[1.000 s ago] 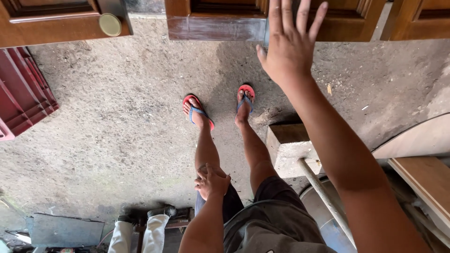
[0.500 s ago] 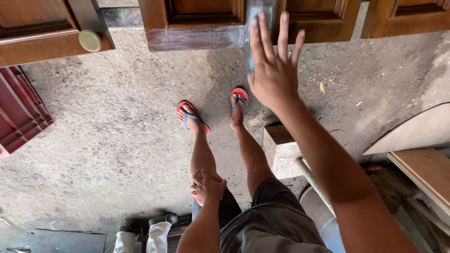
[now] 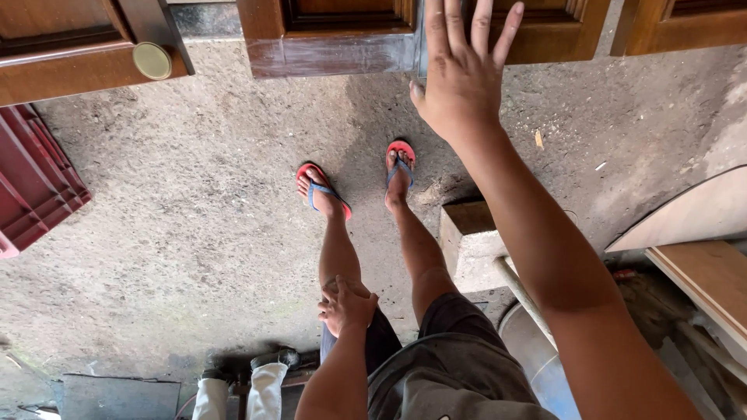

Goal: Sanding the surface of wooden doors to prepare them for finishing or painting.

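View looks down a standing person's legs to red flip-flops (image 3: 401, 159) on a rough grey concrete floor (image 3: 194, 218). Right hand (image 3: 459, 78) reaches far, grip wide open, fingers spread w/ nothing held, over the bottom edge of a brown varnished wooden door panel (image 3: 334, 47); can't tell if fingertips touch it. Left hand (image 3: 346, 303) rests loosely curled on the left thigh, near centre, holding nothing.

Right hand (image 3: 461, 78) flat against door panel (image 3: 342, 35) ahead, left hand (image 3: 348, 303) on knee, crate (image 3: 35, 179) far left
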